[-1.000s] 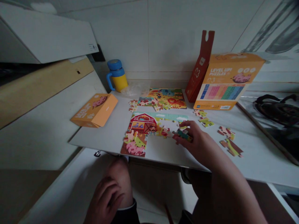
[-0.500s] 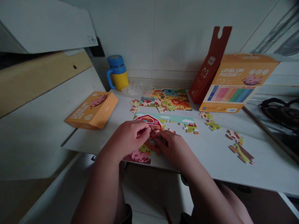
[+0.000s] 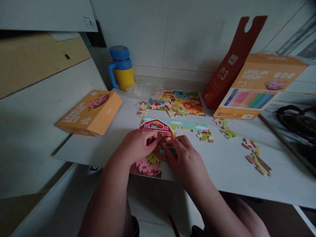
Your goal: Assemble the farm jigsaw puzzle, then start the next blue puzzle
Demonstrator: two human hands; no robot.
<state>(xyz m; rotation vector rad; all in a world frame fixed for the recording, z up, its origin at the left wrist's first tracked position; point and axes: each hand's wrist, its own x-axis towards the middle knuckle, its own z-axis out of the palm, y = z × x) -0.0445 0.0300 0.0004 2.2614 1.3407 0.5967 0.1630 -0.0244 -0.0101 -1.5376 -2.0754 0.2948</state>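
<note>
Head view, my right hand [image 3: 184, 154] pinching a small dark-patterned puzzle piece [image 3: 171, 150], fingers nearly closed, over the colourful red-barn cardboard jigsaw [image 3: 155, 125], left hand [image 3: 140, 142] curled alongside, its hold I can't tell.

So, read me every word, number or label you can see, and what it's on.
"LEVEL UP! PUZZLES": upright orange box
"03", probably: red cardboard beside it
"LEVEL UP! PUZZLES", slightly blurred: lying orange box
Too small or blurred: the rest of the print on these, and the label at upper left.
</note>
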